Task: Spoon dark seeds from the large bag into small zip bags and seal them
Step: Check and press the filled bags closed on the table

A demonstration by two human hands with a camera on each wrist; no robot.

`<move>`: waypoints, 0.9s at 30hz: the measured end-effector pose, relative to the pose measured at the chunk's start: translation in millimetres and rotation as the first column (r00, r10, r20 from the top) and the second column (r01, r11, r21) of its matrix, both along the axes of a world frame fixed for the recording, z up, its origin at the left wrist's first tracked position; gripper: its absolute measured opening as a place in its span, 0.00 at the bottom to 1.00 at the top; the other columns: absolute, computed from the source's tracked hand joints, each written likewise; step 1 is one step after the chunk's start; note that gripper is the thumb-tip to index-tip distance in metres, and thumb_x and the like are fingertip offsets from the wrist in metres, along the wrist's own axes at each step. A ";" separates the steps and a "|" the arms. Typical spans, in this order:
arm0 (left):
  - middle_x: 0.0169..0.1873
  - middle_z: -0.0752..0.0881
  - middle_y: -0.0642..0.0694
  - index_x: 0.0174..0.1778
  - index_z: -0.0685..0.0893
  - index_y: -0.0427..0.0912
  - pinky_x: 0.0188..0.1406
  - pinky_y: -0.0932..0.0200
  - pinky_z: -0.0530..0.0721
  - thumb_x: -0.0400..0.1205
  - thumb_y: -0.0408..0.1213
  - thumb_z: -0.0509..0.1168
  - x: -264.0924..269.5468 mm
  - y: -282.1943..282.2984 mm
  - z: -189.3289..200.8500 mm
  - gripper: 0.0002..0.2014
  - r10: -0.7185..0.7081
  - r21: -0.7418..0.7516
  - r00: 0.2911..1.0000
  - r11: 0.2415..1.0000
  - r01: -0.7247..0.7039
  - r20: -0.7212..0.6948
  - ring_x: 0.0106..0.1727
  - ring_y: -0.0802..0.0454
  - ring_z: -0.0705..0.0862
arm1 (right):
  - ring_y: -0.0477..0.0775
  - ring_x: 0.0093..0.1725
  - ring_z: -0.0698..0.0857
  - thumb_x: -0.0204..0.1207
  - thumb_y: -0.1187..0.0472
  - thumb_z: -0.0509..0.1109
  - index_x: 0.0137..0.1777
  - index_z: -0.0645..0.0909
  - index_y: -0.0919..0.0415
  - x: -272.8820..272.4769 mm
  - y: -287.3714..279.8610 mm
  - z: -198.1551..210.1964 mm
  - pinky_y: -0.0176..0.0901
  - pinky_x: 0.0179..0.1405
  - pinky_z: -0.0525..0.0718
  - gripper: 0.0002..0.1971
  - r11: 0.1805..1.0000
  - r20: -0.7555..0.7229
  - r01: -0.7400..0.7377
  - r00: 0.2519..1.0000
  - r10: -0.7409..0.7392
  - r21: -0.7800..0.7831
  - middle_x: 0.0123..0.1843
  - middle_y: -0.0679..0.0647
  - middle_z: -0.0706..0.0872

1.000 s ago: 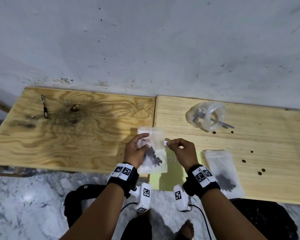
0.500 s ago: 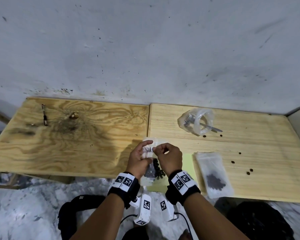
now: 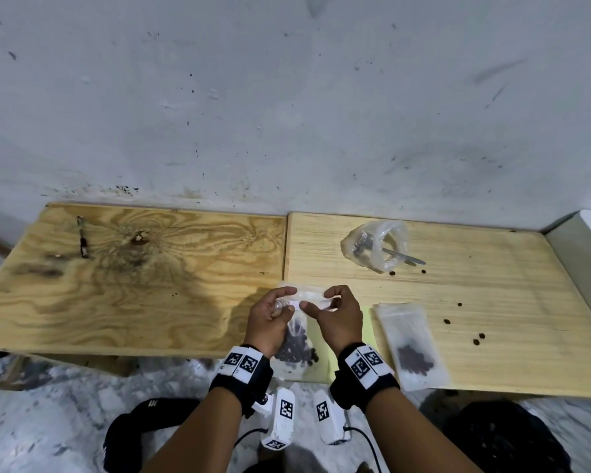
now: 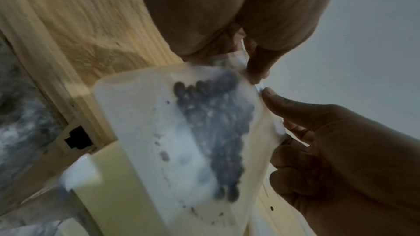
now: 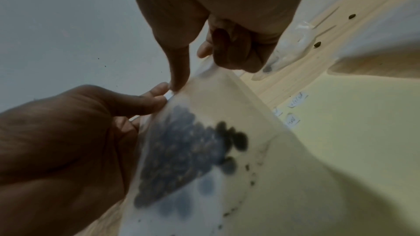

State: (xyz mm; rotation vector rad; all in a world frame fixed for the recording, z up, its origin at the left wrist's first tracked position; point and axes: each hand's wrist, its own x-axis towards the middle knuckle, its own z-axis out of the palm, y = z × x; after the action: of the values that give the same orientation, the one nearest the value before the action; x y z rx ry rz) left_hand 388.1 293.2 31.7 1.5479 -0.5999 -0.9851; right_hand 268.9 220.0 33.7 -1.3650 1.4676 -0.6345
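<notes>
Both my hands hold a small clear zip bag upright over the table's front edge, with dark seeds heaped in its bottom. My left hand pinches the left end of its top strip. My right hand pinches the strip just beside it. The wrist views show the bag close up, the thumbs nearly touching. A second small bag with seeds lies flat to the right. The large clear bag lies at the back right with a metal spoon sticking out.
Loose seeds are scattered on the right wooden board. A pale yellow sheet lies under my right hand. A thin dark stick lies on the left board. The wall stands right behind; a black bag sits on the floor.
My right hand moved left from the bag's right edge onto its top strip, and my left hand shifted up from the bag's side to the strip. The bag sits lower and nearer me.
</notes>
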 end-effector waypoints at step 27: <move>0.65 0.82 0.44 0.60 0.87 0.49 0.65 0.41 0.83 0.76 0.24 0.69 -295.0 -195.7 -10.6 0.20 -0.187 0.211 0.954 0.948 0.238 -0.236 0.63 0.45 0.83 | 0.55 0.47 0.87 0.64 0.72 0.80 0.48 0.88 0.49 -357.0 -155.7 -15.5 0.46 0.47 0.86 0.18 0.991 -0.060 0.122 0.991 -0.119 0.062 0.47 0.52 0.86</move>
State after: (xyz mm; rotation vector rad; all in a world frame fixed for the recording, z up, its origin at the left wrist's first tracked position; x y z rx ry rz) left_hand 93.1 97.4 21.1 1.5798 -0.5195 -1.4127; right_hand -88.1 64.3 18.2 -1.2598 1.6117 -0.6234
